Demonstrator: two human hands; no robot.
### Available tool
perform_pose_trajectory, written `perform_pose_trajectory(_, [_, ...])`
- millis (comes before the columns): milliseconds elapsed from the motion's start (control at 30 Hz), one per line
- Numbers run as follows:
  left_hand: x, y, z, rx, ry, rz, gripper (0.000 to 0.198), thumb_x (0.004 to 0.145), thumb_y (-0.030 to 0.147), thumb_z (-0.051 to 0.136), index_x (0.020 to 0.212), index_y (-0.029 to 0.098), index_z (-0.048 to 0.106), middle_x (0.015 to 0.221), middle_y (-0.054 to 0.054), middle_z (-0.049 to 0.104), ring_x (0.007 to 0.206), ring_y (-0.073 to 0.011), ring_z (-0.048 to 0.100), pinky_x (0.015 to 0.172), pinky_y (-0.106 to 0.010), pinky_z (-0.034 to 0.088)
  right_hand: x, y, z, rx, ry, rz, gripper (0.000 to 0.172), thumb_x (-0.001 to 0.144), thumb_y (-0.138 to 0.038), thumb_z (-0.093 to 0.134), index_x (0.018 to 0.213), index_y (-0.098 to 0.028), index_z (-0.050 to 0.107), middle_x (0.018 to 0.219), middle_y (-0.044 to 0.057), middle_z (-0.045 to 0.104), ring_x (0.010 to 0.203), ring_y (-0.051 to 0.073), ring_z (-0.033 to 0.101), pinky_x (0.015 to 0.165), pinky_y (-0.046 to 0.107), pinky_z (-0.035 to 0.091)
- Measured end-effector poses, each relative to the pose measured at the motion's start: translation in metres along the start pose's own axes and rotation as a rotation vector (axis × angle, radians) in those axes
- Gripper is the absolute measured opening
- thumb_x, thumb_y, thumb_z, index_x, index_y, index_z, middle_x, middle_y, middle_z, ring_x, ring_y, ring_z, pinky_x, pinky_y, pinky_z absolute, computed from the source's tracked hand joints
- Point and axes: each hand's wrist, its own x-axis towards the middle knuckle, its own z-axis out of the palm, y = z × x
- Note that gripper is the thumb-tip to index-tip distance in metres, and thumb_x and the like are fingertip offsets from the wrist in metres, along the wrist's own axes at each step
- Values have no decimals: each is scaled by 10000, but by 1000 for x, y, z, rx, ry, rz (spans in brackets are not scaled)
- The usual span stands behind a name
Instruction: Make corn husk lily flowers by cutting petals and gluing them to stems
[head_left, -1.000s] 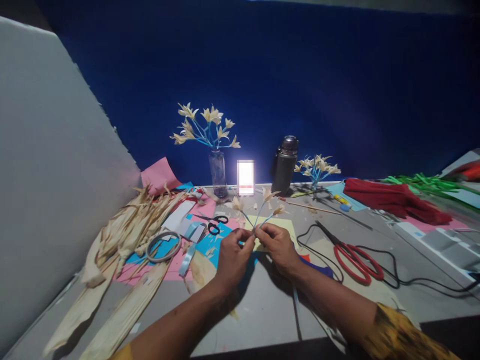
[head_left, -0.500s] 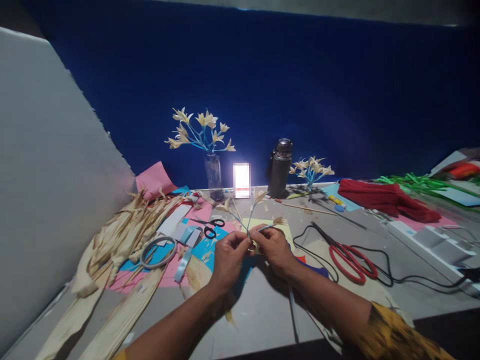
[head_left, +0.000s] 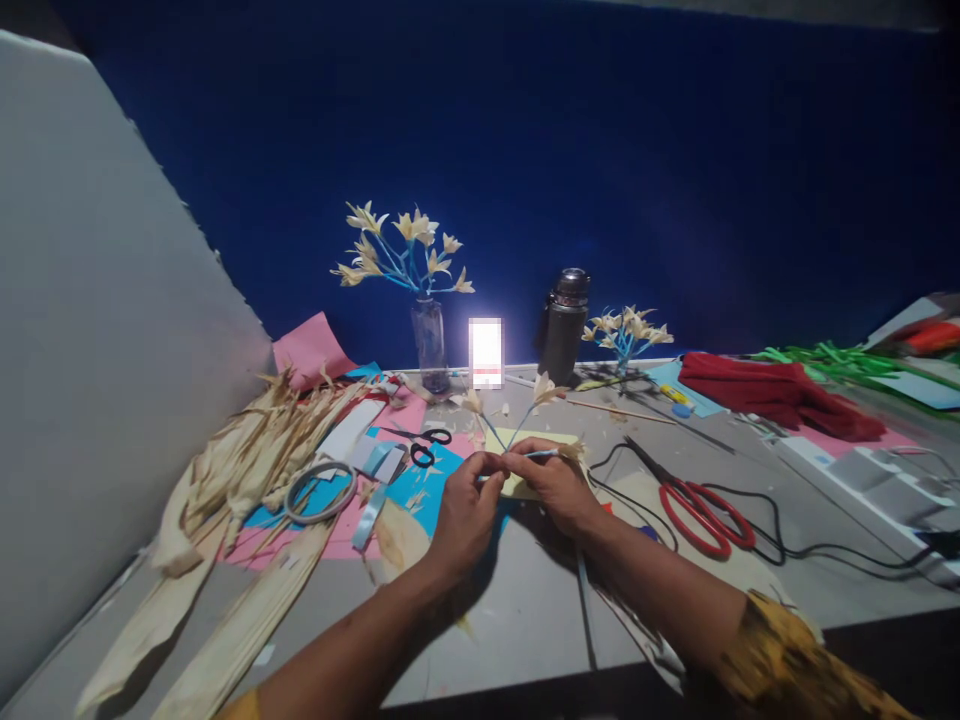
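My left hand [head_left: 471, 500] and my right hand [head_left: 551, 485] meet over the table, fingers pinched around the joined stems of a small spray of handmade husk flowers [head_left: 547, 392]. Pale blue stems [head_left: 514, 432] fan out from between my fingertips, two pointing up and one lying to the right along my right hand. The cream petals look like dried corn husk. My fingers cover the point where the stems join. Under the hands lies a yellow paper [head_left: 525, 488], with blue paper [head_left: 420, 490] to its left.
Black-handled scissors [head_left: 424, 447], a grey tape ring [head_left: 321, 493] and dried husks [head_left: 240, 470] lie left. Red-handled scissors [head_left: 705, 515], a black cable [head_left: 780, 530] and red cloth [head_left: 780, 395] lie right. Behind stand a glass bottle [head_left: 430, 345] with flowers, a bright screen [head_left: 486, 352] and a flask [head_left: 564, 330].
The fingertips of both hands have shifted slightly up and closer together on the stems. The flower spray has tipped a little to the right. The whole view has moved slightly.
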Motion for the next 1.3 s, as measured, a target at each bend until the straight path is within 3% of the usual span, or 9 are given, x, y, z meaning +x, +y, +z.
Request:
perform_pose_trajectory(300, [6, -2, -3, -789, -442, -481, 247, 722, 304, 779, 779, 129, 614, 662, 17, 551, 547, -88, 524, 656, -288, 525, 0, -4, -2, 331, -157, 163, 337, 654, -451, 810, 739, -182, 625, 560, -7, 645, 442, 147, 557, 444, 261, 436])
perform_pose_trajectory(400, [1, 4, 0, -639, -315, -360, 270, 753, 335, 751, 912, 150, 634, 748, -14, 623, 646, -127, 601, 699, -295, 526, 2, -5, -2, 297, -88, 168, 328, 664, -454, 791, 721, -180, 618, 483, -28, 602, 389, 128, 500, 404, 243, 377])
perform_pose_trajectory(567, [-9, 5, 5, -10, -63, 10, 286, 700, 203, 761, 973, 208, 674, 849, -19, 687, 798, -169, 632, 772, -282, 488, 3, -1, -1, 91, 88, 38, 299, 683, -435, 773, 694, -159, 657, 556, -27, 614, 514, 129, 533, 521, 249, 396])
perform_pose_trajectory(733, [-9, 3, 3, 100, -15, 67, 149, 816, 297, 660, 918, 207, 721, 791, -34, 703, 750, -184, 626, 692, -286, 475, 2, 1, -1, 40, 117, 12, 324, 684, -468, 763, 702, -163, 654, 560, -29, 587, 543, 139, 512, 546, 262, 382])
perform_pose_trajectory(867, [-3, 7, 2, -310, -54, -224, 163, 797, 317, 678, 744, 163, 688, 690, -41, 670, 659, -167, 613, 669, -294, 492, 2, -1, -1, 166, 83, 25, 328, 656, -455, 791, 702, -174, 628, 535, -46, 551, 508, 121, 467, 510, 250, 354])
perform_pose_trajectory(967, [1, 7, 1, -807, -298, -534, 217, 727, 292, 756, 680, 141, 607, 585, 12, 562, 513, -97, 517, 581, -254, 470, 0, -3, -1, 330, -85, 64, 344, 669, -465, 792, 696, -181, 599, 538, -36, 569, 488, 114, 476, 502, 243, 364])
perform_pose_trajectory(1067, [1, 3, 2, -1018, -543, -650, 248, 715, 292, 769, 695, 136, 578, 552, 34, 504, 477, -84, 480, 569, -262, 473, 0, -6, -2, 410, -206, 85, 350, 686, -468, 785, 690, -185, 579, 514, -32, 573, 468, 116, 496, 501, 244, 378])
perform_pose_trajectory(1167, [-2, 0, 5, -781, -358, -557, 228, 795, 353, 698, 793, 146, 604, 672, -21, 605, 562, -121, 561, 590, -273, 481, 1, -9, -5, 369, -126, 66, 347, 672, -462, 791, 700, -182, 589, 514, -44, 557, 454, 112, 472, 483, 246, 361])
perform_pose_trajectory(1300, [-7, -1, 5, -207, 54, -126, 180, 833, 354, 655, 911, 192, 662, 846, -32, 666, 756, -155, 619, 690, -270, 492, 0, -9, -5, 178, 54, -29, 310, 665, -430, 798, 701, -168, 636, 594, -34, 581, 552, 118, 490, 567, 256, 384])
